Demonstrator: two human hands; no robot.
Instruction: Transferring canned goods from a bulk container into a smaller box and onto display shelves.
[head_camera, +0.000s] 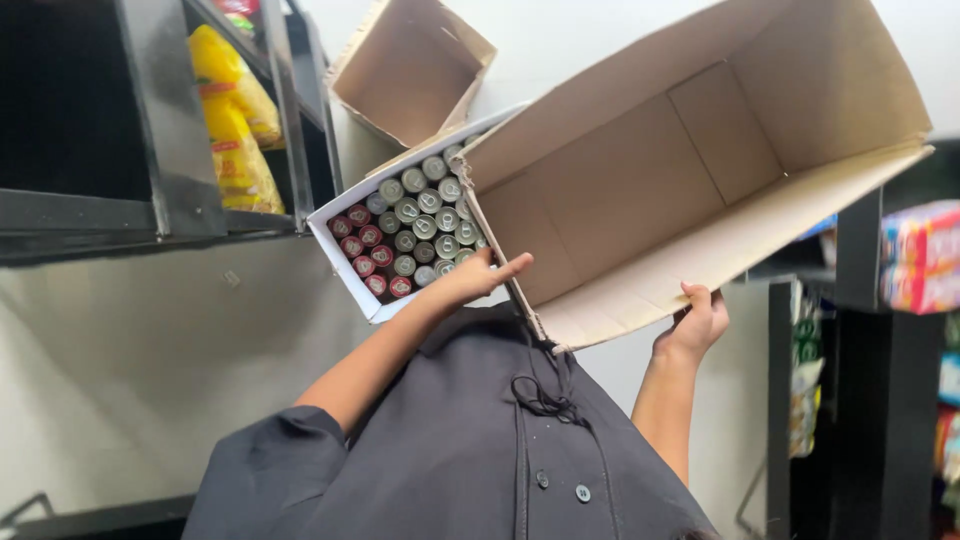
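Observation:
I hold a large empty brown cardboard box (640, 190), open side toward me, tilted in front of my chest. My left hand (478, 278) presses on its left corner edge with the fingers stretched along the cardboard. My right hand (695, 322) grips the near flap from underneath at the right. Just past my left hand, on the pale floor, lies a white tray box (330, 240) packed with several upright cans with red and green tops; the big box covers its right part.
A smaller empty cardboard box (410, 65) lies beyond the can tray. A black shelf unit (170, 130) at the left holds yellow packets (235, 120). Another dark shelf (860, 380) at the right carries colourful packages (920, 255).

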